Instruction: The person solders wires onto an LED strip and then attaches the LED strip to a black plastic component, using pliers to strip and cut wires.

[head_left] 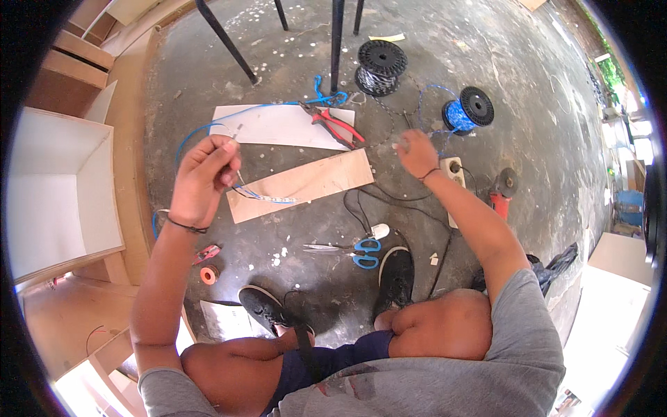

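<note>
My left hand (206,170) is raised at the left, thumb and fingers pinched round thin wires; a small pale tip sticks up above the fingertips. Below that hand, blue, dark and white wires run to a short LED strip (278,200) over a plywood piece (313,182). My right hand (419,154) is at centre right, its fingers closed on what looks like a thin dark wire. That strand runs left past red-handled pliers (333,128), which lie on a white board (278,125). Exactly how the strand sits in the fingers is hard to see.
Two black spools, one of black-and-white wire (379,80) and one of blue wire (458,117), stand far right. A power strip (453,187), an angle grinder (501,194), blue-handled scissors (365,253) and a solder roll (209,274) lie around. Metal legs (336,48) stand ahead; cabinets (69,181) flank the left.
</note>
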`<state>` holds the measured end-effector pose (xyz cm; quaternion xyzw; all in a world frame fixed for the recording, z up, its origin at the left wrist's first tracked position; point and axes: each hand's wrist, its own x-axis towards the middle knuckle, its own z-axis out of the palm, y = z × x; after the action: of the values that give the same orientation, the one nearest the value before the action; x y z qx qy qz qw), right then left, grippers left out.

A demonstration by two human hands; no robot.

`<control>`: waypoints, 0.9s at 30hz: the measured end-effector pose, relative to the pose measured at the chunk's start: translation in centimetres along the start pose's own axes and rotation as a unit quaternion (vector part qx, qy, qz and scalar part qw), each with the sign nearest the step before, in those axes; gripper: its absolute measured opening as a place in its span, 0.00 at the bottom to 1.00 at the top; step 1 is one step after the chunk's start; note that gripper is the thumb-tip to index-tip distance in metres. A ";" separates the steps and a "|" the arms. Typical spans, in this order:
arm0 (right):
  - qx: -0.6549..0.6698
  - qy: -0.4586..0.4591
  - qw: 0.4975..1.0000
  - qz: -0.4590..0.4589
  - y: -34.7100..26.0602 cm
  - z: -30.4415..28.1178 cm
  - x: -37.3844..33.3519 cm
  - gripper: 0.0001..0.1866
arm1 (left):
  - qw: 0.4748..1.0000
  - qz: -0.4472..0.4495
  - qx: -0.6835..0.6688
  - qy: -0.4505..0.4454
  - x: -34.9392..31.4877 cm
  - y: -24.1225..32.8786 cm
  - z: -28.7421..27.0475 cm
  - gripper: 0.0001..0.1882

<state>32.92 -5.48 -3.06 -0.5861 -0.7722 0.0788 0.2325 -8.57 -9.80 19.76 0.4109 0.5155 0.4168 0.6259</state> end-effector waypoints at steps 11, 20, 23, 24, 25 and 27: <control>-0.134 -0.205 0.969 0.029 -10.2 9.9 9.8 0.27 | 0.999 -0.009 -0.038 -0.015 -0.9 1.0 3.4 0.07; 0.531 -0.353 0.739 0.217 -10.1 0.8 9.5 0.22 | 0.998 0.010 -0.036 -0.044 -2.0 2.0 2.0 0.07; 0.614 -0.294 0.710 0.178 -15.7 -7.5 6.7 0.20 | 0.998 0.011 -0.032 -0.057 -1.7 1.8 2.9 0.07; 0.598 -0.317 0.722 0.143 -16.1 -9.5 6.2 0.22 | 0.997 0.016 -0.032 -0.067 -1.6 1.8 3.2 0.07; 0.595 -0.312 0.726 0.145 -16.6 -11.4 6.0 0.22 | 0.997 0.018 -0.035 -0.073 -1.5 1.8 3.5 0.07; 0.568 -0.429 0.689 0.136 -17.7 -14.1 5.4 0.27 | 0.998 0.009 -0.021 -0.057 -1.6 2.1 4.1 0.08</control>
<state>22.80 -7.87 17.79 -0.3428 -0.5074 0.7760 0.1513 -4.93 -11.02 22.82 0.4255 0.4668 0.4092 0.6585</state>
